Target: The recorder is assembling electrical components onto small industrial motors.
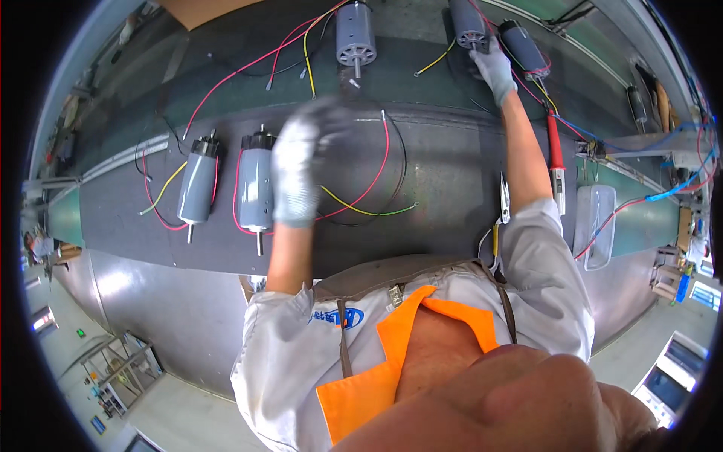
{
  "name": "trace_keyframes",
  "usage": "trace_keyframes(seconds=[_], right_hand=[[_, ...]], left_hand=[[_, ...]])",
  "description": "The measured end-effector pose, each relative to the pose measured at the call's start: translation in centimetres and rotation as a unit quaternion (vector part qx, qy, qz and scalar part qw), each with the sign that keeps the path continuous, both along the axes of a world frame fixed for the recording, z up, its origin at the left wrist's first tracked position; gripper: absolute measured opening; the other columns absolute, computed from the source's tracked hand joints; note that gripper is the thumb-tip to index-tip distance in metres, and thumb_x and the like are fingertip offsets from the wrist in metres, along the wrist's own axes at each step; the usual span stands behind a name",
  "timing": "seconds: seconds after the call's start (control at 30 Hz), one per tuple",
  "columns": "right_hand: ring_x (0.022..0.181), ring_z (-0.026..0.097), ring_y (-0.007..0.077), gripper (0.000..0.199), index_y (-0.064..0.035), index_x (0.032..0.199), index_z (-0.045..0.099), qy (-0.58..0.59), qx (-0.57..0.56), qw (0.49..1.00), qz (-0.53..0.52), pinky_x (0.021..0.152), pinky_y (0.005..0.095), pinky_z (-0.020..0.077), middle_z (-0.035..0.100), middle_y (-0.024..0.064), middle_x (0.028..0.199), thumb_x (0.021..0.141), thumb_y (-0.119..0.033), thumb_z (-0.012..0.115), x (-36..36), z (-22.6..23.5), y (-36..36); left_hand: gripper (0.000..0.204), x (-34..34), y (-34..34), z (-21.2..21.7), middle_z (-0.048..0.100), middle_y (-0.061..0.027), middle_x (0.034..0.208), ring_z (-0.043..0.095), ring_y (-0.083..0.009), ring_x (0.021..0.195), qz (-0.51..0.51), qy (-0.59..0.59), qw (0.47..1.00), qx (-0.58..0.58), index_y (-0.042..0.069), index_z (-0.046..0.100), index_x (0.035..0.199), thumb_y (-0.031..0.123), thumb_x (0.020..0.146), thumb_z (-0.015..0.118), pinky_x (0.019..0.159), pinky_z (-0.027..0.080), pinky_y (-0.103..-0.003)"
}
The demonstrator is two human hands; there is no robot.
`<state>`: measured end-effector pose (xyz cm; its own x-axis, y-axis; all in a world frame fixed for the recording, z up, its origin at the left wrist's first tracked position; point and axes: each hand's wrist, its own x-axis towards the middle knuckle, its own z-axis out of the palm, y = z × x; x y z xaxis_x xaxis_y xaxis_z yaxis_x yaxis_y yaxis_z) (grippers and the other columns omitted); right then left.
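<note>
My right hand (pixel 495 73), in a pale work glove, has its fingers closed around the shaft end of a grey cylindrical electric motor (pixel 467 22) at the far side of the bench. My left hand (pixel 297 166), gloved too, hangs over the near mat; motion smears its fingers. Just left of it stands a grey motor (pixel 255 184) with its shaft toward me, and further left lies a similar motor (pixel 198 184). Red, black and yellow-green leads (pixel 361 202) loop out to the right of my left hand. Another motor (pixel 355 30) lies beyond it.
A further grey motor (pixel 523 49) lies right of my right hand. Near my right forearm are a red-handled tool (pixel 554 143), a cutting tool (pixel 504 197) with a yellow handle, and a clear plastic tray (pixel 596 226). Blue and red cables (pixel 670 194) run in from the right.
</note>
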<state>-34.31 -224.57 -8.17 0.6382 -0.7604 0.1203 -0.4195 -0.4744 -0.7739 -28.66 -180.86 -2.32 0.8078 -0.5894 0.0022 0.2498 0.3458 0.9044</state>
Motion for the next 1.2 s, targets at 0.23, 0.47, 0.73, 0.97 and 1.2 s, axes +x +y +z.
trace_keyframes(seconds=[0.23,0.47,0.73,0.97,1.2], right_hand=[[0.062,0.068,0.0236,0.039,-0.0094,0.127,0.05,-0.045,0.192,0.977,0.083,0.051,0.0339,0.0528,0.072,0.0153,0.088,0.091,-0.016,0.064,2.0,0.0,-1.4],[0.07,0.058,0.0049,0.071,-0.009,0.151,0.041,-0.093,-0.058,0.965,0.237,0.06,0.0224,0.0474,0.067,0.0006,0.095,0.086,-0.013,0.07,-4.0,1.4,6.4],[0.095,0.068,0.0339,0.067,-0.0208,0.15,0.04,0.017,0.006,0.978,0.209,0.085,0.0393,0.0532,0.071,0.0071,0.111,0.086,-0.018,0.06,-12.8,5.1,24.2],[0.093,0.068,0.038,0.073,-0.0165,0.154,0.033,0.068,0.075,0.961,0.257,0.084,0.0416,0.0534,0.068,0.0146,0.116,0.087,-0.018,0.062,-21.8,4.7,33.7],[0.113,0.057,0.0371,0.064,-0.0105,0.136,0.057,-0.004,-0.323,0.915,0.242,0.104,0.0513,0.0385,0.062,0.0189,0.123,0.074,-0.01,0.074,-21.2,9.2,31.8]], left_hand=[[0.069,-2.5,-10.0,-5.3,0.052,-0.0194,0.136,0.047,-0.0386,0.129,0.061,-0.586,0.671,0.451,0.007,0.047,0.141,0.045,0.087,0.068,0.108,0.036,-0.054],[0.075,-10.6,6.6,-3.2,0.053,-0.0146,0.135,0.052,-0.0325,0.123,-0.049,-0.574,0.668,0.471,0.011,0.049,0.141,0.032,0.076,0.078,0.098,0.043,-0.045],[0.044,-14.5,24.8,1.1,0.068,-0.0097,0.093,0.066,-0.027,0.08,-0.082,-0.403,0.392,0.823,0.009,0.06,0.127,0.034,0.092,0.064,0.074,0.052,-0.042],[0.06,-11.2,6.7,0.4,0.056,-0.022,0.132,0.054,-0.0391,0.121,0.101,-0.567,0.726,0.375,0.003,0.05,0.138,0.02,0.083,0.07,0.102,0.044,-0.047],[0.057,-7.9,0.0,-4.9,0.052,-0.0248,0.132,0.051,-0.0417,0.121,0.046,-0.562,0.796,0.219,-0.001,0.048,0.136,0.021,0.087,0.065,0.104,0.041,-0.047]])
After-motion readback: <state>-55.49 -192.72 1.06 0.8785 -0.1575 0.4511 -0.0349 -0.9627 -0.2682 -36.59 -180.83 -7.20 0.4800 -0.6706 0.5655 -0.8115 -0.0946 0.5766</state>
